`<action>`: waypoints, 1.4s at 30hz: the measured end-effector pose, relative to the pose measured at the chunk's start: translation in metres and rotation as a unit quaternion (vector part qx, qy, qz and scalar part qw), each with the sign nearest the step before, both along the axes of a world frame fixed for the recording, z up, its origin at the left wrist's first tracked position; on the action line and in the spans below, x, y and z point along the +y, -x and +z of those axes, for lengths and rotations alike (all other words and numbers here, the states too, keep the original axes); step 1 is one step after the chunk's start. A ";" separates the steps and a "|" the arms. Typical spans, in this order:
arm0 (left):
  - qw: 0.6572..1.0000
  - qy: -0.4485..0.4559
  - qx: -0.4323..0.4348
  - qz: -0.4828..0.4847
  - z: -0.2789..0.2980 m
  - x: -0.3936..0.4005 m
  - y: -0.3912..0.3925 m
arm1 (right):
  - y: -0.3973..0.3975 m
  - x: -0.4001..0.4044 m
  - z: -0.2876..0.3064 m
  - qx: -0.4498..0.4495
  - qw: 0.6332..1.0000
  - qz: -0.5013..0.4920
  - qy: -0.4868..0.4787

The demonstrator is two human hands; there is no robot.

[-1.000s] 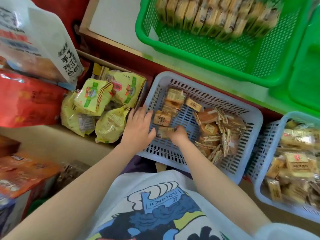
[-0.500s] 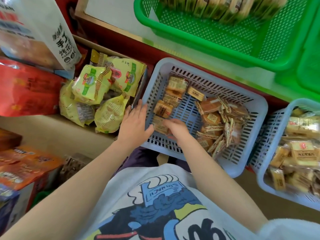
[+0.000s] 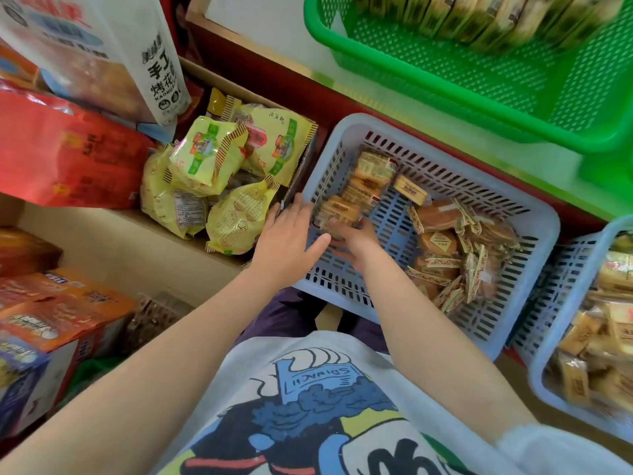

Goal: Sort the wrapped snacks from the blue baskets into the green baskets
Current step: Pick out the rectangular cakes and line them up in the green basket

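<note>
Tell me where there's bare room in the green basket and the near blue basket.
Green basket: its near mesh floor, in front of the snack row along the far side, is bare. Blue basket: a bare strip runs between the tan packets at the hands and the round cakes; its right half is crowded.

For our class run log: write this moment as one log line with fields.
left hand: rests on blue basket rim | right hand: reaching at wrapped snacks inside | green basket: partly filled
</note>
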State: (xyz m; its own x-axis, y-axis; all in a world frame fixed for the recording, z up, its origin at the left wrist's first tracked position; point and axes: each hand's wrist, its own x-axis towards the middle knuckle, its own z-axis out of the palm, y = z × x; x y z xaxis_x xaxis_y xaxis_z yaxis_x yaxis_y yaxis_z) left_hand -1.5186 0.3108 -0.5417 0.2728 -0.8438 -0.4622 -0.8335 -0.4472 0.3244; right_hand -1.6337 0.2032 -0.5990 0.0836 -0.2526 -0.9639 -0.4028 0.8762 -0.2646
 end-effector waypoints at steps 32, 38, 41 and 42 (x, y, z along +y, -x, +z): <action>0.991 0.128 -0.013 0.017 0.091 -0.244 0.014 | 0.088 -0.263 0.203 0.137 0.883 0.021 0.448; 0.990 0.084 -0.080 -0.081 0.068 -0.235 0.005 | 0.060 -0.311 0.154 0.285 0.851 0.152 0.414; 0.989 0.091 -0.083 -0.081 0.063 -0.234 0.004 | 0.042 -0.326 0.143 0.290 0.851 0.144 0.414; 0.989 0.092 -0.084 -0.078 0.062 -0.234 0.005 | 0.037 -0.330 0.140 0.280 0.855 0.136 0.415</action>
State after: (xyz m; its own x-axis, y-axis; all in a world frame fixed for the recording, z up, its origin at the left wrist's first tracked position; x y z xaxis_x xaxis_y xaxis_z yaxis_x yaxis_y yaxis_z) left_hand -1.5234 0.0771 -0.4796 0.1923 -0.9475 -0.2553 -0.9371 -0.2546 0.2389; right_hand -1.6708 -0.1268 -0.4587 -0.1681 -0.9134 -0.3707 -0.8291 0.3344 -0.4481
